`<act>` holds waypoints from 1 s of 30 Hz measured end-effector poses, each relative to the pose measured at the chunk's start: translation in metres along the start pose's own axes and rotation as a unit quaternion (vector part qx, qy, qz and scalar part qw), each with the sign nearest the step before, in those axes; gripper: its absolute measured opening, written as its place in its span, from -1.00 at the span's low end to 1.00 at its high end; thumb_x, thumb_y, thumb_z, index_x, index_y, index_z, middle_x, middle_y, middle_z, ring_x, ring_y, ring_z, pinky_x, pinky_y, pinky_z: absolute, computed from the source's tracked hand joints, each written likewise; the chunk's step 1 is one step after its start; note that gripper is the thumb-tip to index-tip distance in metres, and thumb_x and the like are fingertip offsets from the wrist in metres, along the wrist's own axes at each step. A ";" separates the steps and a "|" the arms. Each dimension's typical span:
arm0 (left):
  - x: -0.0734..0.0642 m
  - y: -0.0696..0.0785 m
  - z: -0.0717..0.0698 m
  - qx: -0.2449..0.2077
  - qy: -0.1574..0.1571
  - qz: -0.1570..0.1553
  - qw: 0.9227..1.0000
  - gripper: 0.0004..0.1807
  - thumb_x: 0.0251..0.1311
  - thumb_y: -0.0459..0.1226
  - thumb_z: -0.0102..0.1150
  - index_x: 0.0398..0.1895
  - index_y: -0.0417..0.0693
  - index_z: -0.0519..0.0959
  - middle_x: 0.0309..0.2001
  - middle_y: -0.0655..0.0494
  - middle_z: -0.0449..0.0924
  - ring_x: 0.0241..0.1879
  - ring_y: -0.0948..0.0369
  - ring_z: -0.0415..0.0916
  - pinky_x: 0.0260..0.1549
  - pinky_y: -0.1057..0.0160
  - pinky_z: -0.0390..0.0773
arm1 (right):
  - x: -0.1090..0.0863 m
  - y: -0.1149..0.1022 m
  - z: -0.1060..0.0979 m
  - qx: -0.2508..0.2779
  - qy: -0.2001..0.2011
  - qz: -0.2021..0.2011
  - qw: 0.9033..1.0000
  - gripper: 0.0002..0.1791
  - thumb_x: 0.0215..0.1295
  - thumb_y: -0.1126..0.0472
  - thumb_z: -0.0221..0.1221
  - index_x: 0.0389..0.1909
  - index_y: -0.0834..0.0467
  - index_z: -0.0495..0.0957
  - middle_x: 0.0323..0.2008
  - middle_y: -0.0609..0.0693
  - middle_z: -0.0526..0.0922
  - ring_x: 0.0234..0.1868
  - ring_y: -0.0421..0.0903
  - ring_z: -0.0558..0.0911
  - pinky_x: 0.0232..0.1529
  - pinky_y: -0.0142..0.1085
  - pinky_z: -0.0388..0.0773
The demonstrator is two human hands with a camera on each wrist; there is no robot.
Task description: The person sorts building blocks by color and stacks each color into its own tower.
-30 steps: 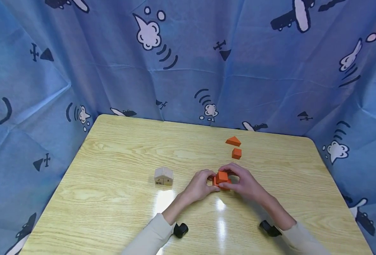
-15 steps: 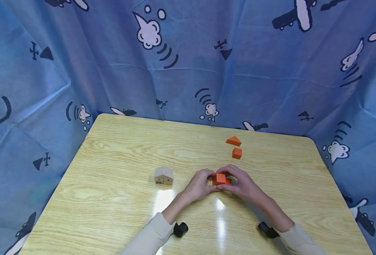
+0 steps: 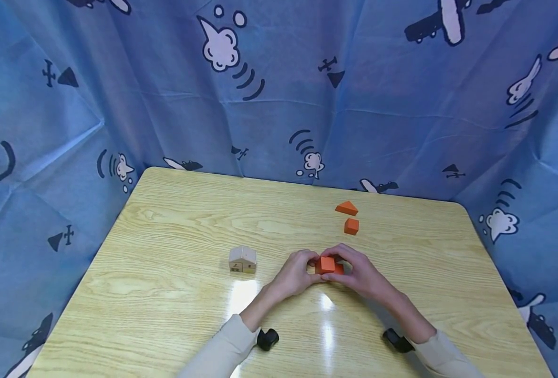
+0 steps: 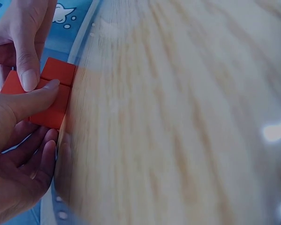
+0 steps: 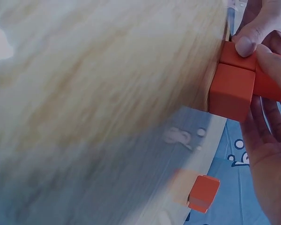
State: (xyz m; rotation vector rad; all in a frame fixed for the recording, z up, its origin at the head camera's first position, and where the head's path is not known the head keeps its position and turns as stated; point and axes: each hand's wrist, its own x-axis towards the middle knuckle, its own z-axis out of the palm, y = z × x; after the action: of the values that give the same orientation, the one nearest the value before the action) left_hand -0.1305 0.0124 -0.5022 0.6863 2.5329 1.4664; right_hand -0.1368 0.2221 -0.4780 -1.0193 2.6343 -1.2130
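Note:
Two orange cubes stand side by side on the table, with an upper orange cube (image 3: 326, 264) sitting across them. My right hand (image 3: 361, 272) pinches that upper cube between thumb and fingers. My left hand (image 3: 294, 274) grips the left lower cube (image 4: 51, 108), its thumb pressed on the near face. The right lower cube (image 5: 232, 91) shows fully in the right wrist view, touching its neighbour. Both thumbs lie close together in the two wrist views. Most of the upper cube is covered by fingers there.
Behind the right hand lie a loose orange cube (image 3: 351, 227) and an orange triangular block (image 3: 347, 208). To the left stands a small wooden house (image 3: 243, 260) with printed sides. A blue patterned curtain (image 3: 279, 94) surrounds the wooden table (image 3: 175, 231).
The right hand has shifted the upper cube slightly left and down onto the two lower cubes, then stayed nearly still. The left hand has kept its hold on the left lower cube.

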 end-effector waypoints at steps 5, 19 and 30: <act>0.000 0.000 -0.003 0.002 -0.014 0.000 1.000 -0.68 0.13 -0.27 0.55 -0.07 -0.14 0.70 -0.18 0.12 0.70 -0.14 0.26 0.60 -0.08 0.39 0.56 | -0.001 0.002 0.001 0.002 0.002 -0.004 1.000 -0.52 0.14 0.27 0.51 0.08 0.11 0.60 -0.04 -0.17 0.63 -0.08 -0.20 0.62 -0.03 -0.35 0.65; 0.000 -0.001 -0.011 -0.035 -0.025 0.025 0.999 -0.67 0.16 -0.28 0.53 -0.03 -0.16 0.70 -0.14 0.06 0.73 -0.14 0.22 0.65 -0.17 0.37 0.62 | -0.002 0.003 -0.001 0.013 -0.004 0.010 1.000 -0.52 0.17 0.20 0.49 0.11 0.04 0.60 -0.02 -0.16 0.63 -0.05 -0.20 0.61 -0.01 -0.26 0.66; 0.000 0.000 -0.010 -0.045 -0.018 0.000 0.999 -0.64 0.12 -0.34 0.54 -0.03 -0.25 0.69 -0.15 0.00 0.74 -0.13 0.14 0.67 -0.18 0.33 0.63 | -0.003 0.009 -0.015 0.021 0.022 0.054 0.998 -0.64 0.38 0.19 0.35 0.13 0.21 0.59 0.03 0.06 0.65 0.07 -0.01 0.63 0.14 0.06 0.60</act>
State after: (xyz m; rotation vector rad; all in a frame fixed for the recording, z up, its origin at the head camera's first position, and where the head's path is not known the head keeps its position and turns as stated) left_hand -0.1339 0.0045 -0.4974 0.6922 2.4227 1.5436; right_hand -0.1442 0.2384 -0.4745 -0.8408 2.6474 -1.2750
